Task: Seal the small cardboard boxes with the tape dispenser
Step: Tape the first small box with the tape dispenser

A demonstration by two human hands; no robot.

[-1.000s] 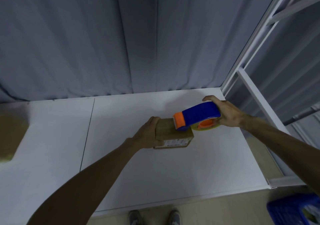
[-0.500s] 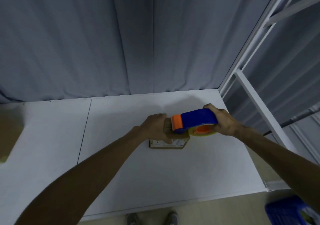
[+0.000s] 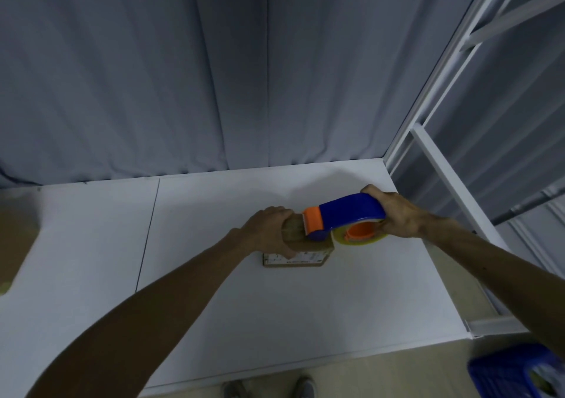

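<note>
Sealing job: small cardboard box (image 3: 301,248) sits mid-table (image 3: 336,306), top half-hidden | left hand (image 3: 270,232) grips its left end | right hand (image 3: 397,215) clutches blue-orange tape dispenser (image 3: 345,215) pressed on box top | blurred brown shape (image 3: 15,238) cut off at left edge

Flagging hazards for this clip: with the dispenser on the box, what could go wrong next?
1. The left hand grips the small box right beside the orange front end of the tape dispenser; fingers could get taped over or nicked.
2. Only that hand steadies the box on the table; a pull from the right hand might slide or tip it.
</note>
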